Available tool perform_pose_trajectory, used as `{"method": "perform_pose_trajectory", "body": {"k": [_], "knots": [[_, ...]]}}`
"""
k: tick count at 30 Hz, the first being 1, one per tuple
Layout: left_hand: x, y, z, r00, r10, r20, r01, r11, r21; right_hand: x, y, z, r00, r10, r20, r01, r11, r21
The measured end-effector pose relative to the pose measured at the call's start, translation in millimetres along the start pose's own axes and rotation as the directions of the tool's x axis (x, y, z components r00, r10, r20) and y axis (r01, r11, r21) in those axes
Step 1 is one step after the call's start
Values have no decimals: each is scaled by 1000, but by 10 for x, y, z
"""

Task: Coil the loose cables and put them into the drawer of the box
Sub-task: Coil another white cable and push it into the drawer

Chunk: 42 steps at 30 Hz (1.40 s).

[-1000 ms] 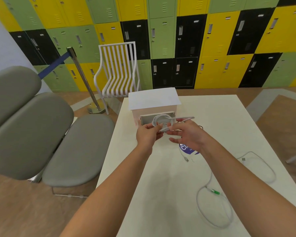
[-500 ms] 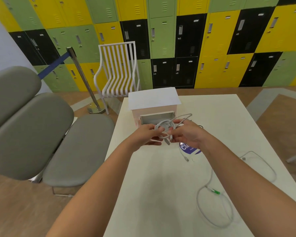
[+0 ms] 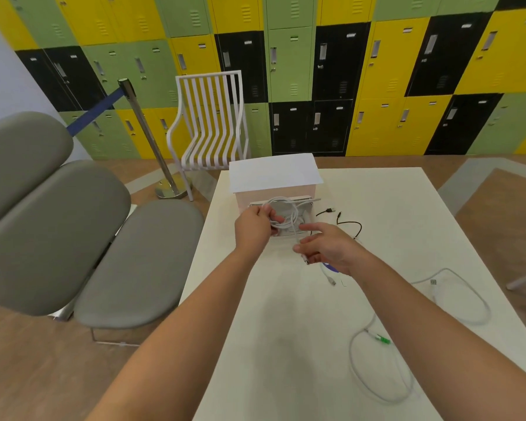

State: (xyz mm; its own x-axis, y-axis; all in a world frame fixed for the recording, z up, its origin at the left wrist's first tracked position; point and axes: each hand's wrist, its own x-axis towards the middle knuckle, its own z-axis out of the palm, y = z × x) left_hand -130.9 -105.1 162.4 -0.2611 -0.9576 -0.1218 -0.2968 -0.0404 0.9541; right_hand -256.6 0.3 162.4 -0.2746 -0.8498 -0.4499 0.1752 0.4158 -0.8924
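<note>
A white box (image 3: 274, 174) stands at the table's far left, its drawer (image 3: 307, 205) pulled out toward me. My left hand (image 3: 254, 227) pinches a coiled white cable (image 3: 289, 214) just above the drawer. One loose end of that cable hangs down to my right hand (image 3: 328, 249), whose fingers are closed around it in front of the drawer. A black cable (image 3: 351, 224) lies to the right of the drawer. A long grey-white cable (image 3: 374, 378) with a green connector (image 3: 383, 339) sprawls on the near right of the table.
The white table (image 3: 286, 344) has a purple sticker (image 3: 331, 268) partly under my right hand. A white plug end (image 3: 331, 279) lies near it. Grey padded seats (image 3: 82, 247) stand at left; a white slatted chair (image 3: 210, 123) and a barrier post (image 3: 146, 138) lie beyond, before lockers.
My left hand has carried the coil forward over the open drawer. My right hand has slid down off the coil toward me and now holds only its trailing end.
</note>
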Motion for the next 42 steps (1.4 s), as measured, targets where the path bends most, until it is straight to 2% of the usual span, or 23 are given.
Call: {"method": "perform_pose_trajectory", "body": {"k": [8,12,15,18,20,23,25,32,37,42], "knots": [[36,62,6,996,-10,-92,5,998,-63,-3,158,-6,1000,3,-27,-12,945,-326],[-40,33,29,997,44,-70,-43,999,14,-2,74,61,999,-41,0,35,871,-490],[-80,-30,51,996,77,-52,-76,997,30,-4,-22,117,998,-69,-11,62,948,-313],[-120,-67,73,998,58,-30,-59,997,-40,51,-87,90,991,-21,-134,15,999,-41],[-130,-78,65,998,58,-20,-59,997,-51,82,-94,43,968,-32,-249,56,994,91],[-149,-57,52,998,56,-7,-56,996,-64,52,-83,14,910,-205,-361,221,975,4],[-159,-31,55,999,49,6,-48,997,-64,26,-89,16,889,-259,-378,256,965,-60],[-208,32,71,997,11,75,-4,996,-93,-51,-157,-6,928,-232,-292,203,971,-126],[-241,83,78,998,46,41,-44,998,-40,-71,-123,9,960,-172,-221,151,982,-109],[-244,95,99,994,109,-29,-105,990,96,-161,-111,47,977,-155,-144,145,986,-79]]}}
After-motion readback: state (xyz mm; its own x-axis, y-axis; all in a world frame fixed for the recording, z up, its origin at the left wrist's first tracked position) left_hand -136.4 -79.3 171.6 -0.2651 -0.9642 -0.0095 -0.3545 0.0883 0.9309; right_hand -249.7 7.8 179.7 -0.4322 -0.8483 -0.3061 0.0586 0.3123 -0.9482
